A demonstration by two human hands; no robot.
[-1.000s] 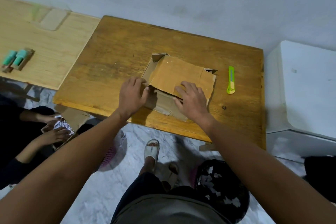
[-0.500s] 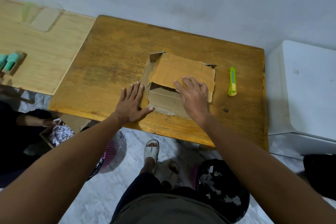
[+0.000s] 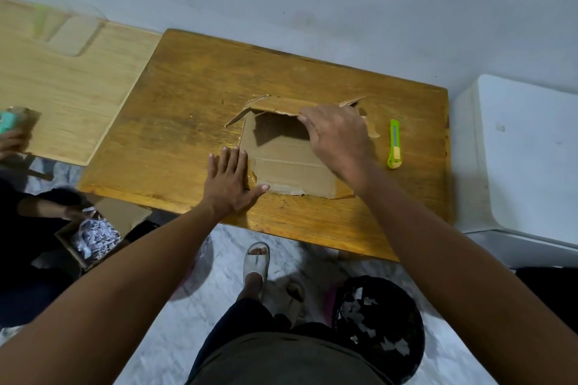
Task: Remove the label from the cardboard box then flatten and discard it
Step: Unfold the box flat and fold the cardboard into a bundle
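Since half a second ago the right hand has gone from pressing flat on the folded top panel to lifting it, so the cardboard box now lies opened out with a shadowed hollow showing under the raised flap; the left hand has hardly shifted. Left of the box, a lighter wooden board sits well apart, and below it another person's hands work over a carton of shredded paper. Left hand lies just beside the box's left edge, fingers straight and spread, palm down on the wooden table, thumb touching the near-left corner of the cardboard, holding nothing. The box sits mid-table, near panel flat on the wood, far flap tilted up. Right hand is over the box's far right part, fingers curled, pinching the far flap's edge. Right of the box, apart from it, lies a green utility knife; further right a white cabinet. Below the table's near edge, a black bin with paper scraps stands on the floor. No label can be seen on the cardboard, so the step looks like flattening. Next move likely calls for laying the raised flap fully down while the left hand pins the near corner, then carrying the flat sheet to the bin.
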